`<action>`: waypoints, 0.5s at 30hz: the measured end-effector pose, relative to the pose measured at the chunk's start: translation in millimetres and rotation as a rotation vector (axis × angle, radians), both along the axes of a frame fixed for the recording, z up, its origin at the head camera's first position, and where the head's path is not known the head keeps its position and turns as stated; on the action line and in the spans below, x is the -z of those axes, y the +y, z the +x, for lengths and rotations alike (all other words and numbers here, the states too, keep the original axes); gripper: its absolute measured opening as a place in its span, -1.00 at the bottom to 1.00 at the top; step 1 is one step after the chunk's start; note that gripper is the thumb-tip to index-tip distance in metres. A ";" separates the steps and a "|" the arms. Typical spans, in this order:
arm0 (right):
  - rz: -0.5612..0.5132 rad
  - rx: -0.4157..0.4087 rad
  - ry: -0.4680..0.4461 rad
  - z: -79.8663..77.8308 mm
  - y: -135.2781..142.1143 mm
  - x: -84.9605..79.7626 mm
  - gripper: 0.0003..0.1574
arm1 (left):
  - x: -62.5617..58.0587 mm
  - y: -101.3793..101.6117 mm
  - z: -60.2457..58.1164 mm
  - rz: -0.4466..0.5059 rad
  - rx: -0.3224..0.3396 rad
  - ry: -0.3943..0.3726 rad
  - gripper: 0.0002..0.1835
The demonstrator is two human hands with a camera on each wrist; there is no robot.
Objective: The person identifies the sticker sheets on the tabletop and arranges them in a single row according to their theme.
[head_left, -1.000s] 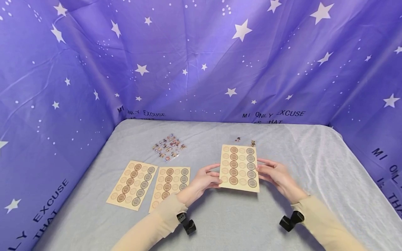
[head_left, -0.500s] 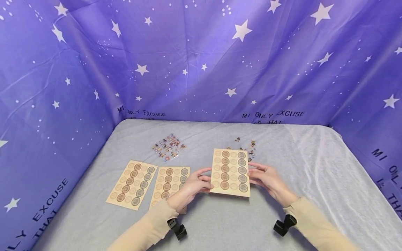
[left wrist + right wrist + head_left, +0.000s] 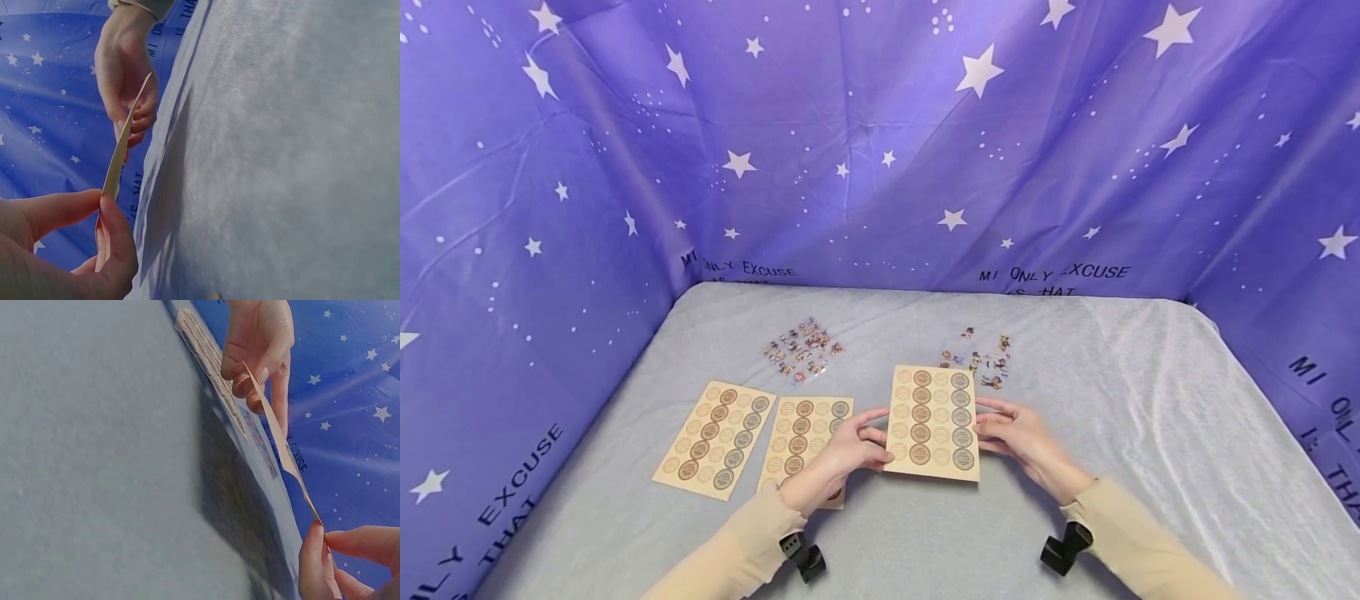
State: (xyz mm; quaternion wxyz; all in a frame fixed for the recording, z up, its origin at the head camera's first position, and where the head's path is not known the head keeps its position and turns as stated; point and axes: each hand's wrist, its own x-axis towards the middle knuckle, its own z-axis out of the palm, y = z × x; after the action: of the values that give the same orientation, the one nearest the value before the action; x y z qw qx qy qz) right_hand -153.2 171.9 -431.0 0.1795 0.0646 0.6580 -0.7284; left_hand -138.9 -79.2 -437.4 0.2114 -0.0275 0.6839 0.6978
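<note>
Head view, five o'clock: left hand (image 3: 847, 448) and right hand (image 3: 1024, 437) pinch a cream, rectangular, circle-printed paper sheet (image 3: 932, 424) above the grey cloth-covered desk (image 3: 1135, 408); holding seems the step, next probably needing level grips.

Reads "MI ONLY EXCUSE" in black capitals on the star-printed purple curtain (image 3: 880, 200), beyond and left of the left hand (image 3: 842, 454) and again beyond the right hand (image 3: 1022, 440), broken by folds, with part of "IS THAT" cut off beneath. Shows "EXCUSE" and "THAT" far left of the left hand, "MI" far right of the right. Carries print too small to read on the round stickers (image 3: 921, 414) of the sticker sheet (image 3: 931, 423) between both hands.
</note>
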 end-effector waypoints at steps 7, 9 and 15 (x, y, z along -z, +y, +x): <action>0.007 -0.015 -0.011 3.0 -10.3 2.4 -0.28 | 1.8 -11.4 4.1 -0.033 0.032 0.019 -0.25; 0.004 -0.024 -0.010 3.7 -12.0 4.7 -0.27 | 0.4 -14.0 5.8 -0.037 0.039 0.021 -0.24; -0.007 -0.029 -0.004 5.9 -17.4 5.9 -0.27 | 3.4 -19.9 8.2 -0.065 0.049 0.025 -0.23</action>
State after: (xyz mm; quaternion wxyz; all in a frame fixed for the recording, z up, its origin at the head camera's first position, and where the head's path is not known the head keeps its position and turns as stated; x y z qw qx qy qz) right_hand -147.3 154.5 -437.0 0.1916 0.0557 0.6559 -0.7280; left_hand -130.8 -99.2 -440.8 0.2187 -0.0088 0.7094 0.6700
